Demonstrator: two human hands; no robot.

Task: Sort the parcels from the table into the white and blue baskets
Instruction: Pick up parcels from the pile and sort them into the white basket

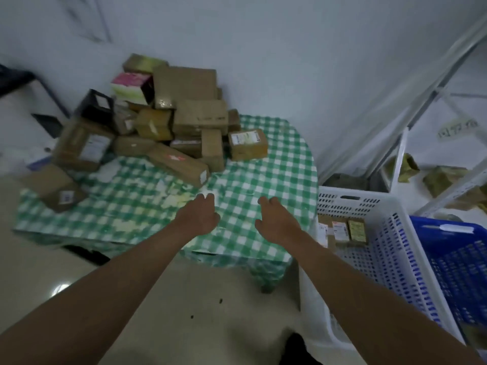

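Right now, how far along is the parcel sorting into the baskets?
Barely begun. A few labelled parcels already lie in the white basket; the blue basket shows none in its visible part. Nothing is in hand: the left hand and right hand reach over the checked tablecloth, both holding nothing. Left: the large pile of cardboard boxes on the table's far side.

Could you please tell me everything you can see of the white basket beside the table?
The white basket looks like moulded plastic, with perforated walls and a handle slot in its far rim. It stands upright on the floor, right of the checked table, with the blue basket against its right side. A few labelled parcels lie inside. No hand touches it.
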